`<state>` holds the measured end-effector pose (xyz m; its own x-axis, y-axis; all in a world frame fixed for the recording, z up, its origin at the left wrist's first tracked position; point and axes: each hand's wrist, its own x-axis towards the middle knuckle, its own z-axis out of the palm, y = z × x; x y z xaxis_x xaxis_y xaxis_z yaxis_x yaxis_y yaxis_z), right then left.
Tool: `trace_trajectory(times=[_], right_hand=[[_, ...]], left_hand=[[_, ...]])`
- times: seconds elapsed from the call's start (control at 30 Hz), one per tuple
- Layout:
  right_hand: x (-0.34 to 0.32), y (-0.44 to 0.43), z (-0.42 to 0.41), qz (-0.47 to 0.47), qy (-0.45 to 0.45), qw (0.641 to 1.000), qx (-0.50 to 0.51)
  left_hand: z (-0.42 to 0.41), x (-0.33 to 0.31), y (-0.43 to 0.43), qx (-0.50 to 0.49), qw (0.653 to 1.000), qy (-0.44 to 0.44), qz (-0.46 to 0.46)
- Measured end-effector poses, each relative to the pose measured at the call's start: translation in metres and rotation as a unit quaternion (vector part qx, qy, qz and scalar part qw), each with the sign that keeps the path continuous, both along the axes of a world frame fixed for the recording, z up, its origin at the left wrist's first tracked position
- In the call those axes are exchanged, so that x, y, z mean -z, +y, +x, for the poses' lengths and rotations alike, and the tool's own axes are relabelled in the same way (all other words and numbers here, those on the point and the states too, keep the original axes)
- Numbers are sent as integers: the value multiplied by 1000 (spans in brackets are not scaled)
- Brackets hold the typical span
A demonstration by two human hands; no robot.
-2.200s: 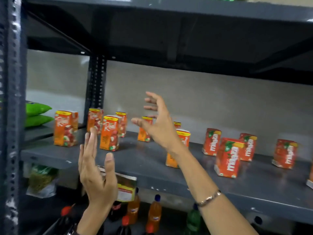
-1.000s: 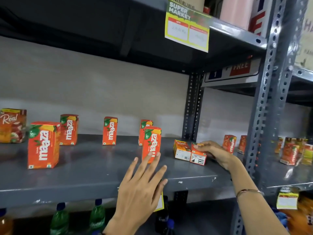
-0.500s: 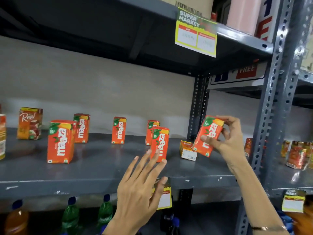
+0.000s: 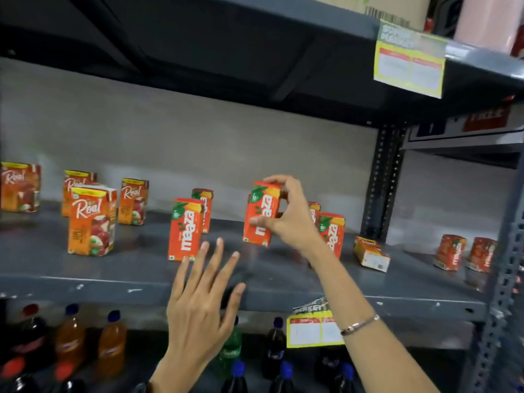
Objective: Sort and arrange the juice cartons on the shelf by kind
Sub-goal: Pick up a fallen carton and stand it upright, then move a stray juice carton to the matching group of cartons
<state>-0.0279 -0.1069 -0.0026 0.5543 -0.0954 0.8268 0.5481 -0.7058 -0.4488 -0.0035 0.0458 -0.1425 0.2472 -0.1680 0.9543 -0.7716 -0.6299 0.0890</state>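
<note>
The right hand [image 4: 292, 215] is clamped on a Maaza carton [image 4: 261, 215], thumb at its front lower edge and fingers over the top corner, so the carton hangs tilted, clear of the grey shelf [image 4: 136, 268] and above its middle. The left hand [image 4: 200, 304] floats lower down in front of the shelf lip, fingers spread apart and holding nothing, its fingertips near the foot of an upright Maaza carton [image 4: 184, 229]. Just behind that one stands a second Maaza [image 4: 205, 208], and behind the right wrist two more stand, the nearer one [image 4: 333, 232] partly hidden by the forearm. Further right a small carton [image 4: 371, 253] lies on its side (its label is too blurred to be sure of the kind), and past the upright post more red cartons [image 4: 450, 252] sit in the next bay. To the left the Real cartons [image 4: 92, 221] are loosely grouped. The likely trouble from here is in the setting-down: the held carton is tilted and pinched only at two corners, so landing on an edge could tip it over, or it could knock the upright Maaza beside it. The forearm also crosses close in front of the cartons behind it; a careless pull back could sweep one off its base.
</note>
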Motion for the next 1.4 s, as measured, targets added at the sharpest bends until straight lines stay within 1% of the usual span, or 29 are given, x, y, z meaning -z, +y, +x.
trace_trajectory(times=[0.07, 0.2, 0.33, 0.5, 0.57, 0.6, 0.67, 0.73, 0.77, 0.83, 0.9, 0.97, 1.0, 1.03, 1.1, 1.17, 1.23, 1.33, 1.4], right_hand=[[10, -1, 13, 3, 38, 999, 21], [26, -8, 22, 25, 106, 994, -1], [32, -7, 22, 30, 122, 992, -14], [34, 2, 15, 22, 130, 991, -3], [32, 4, 5, 5, 112, 994, 9], [30, 3, -3, -3, 86, 996, 20], [22, -5, -24, 0, 3, 999, 35], [13, -25, -48, 32, -81, 996, 37], [9, -39, -60, 48, -110, 992, 43], [4, -72, -77, 76, -132, 986, 69], [6, -112, -84, 131, -124, 979, 95], [15, -152, -83, 205, -92, 968, 114], [22, -171, -82, 229, -60, 962, 135], [29, -188, -80, 241, -15, 957, 159], [43, -216, -76, 244, 93, 947, 189], [48, -234, -72, 245, 194, 934, 175], [46, -247, -68, 231, 274, 921, 153], [40, -257, -64, 232, 340, 903, 122], [39, -260, -61, 245, 361, 895, 97]], left_hand=[[2, 1, 2, -11, 1000, 5, 28], [3, 1, 3, -10, 999, 11, 35], [4, 2, 3, -3, 999, 14, 32], [1, 0, 3, 13, 999, 25, 28], [-1, -1, 4, 23, 999, 25, 23], [-2, -1, 4, 29, 999, 24, 16], [-6, -4, 1, 50, 999, 20, -7], [-18, -8, -9, 90, 995, 2, -31], [-27, -10, -18, 118, 992, -11, -42], [-50, -10, -44, 177, 983, -39, -41], [-75, -7, -76, 217, 972, -84, 22], [-93, -1, -107, 210, 963, -115, 123], [-98, -1, -120, 199, 960, -103, 168], [-101, -1, -129, 189, 958, -83, 201], [-100, 2, -142, 162, 956, -52, 239], [-94, 9, -149, 127, 960, -43, 245], [-88, 14, -153, 99, 966, -37, 238], [-85, 18, -156, 76, 967, -35, 242], [-83, 21, -158, 74, 967, -45, 239]])
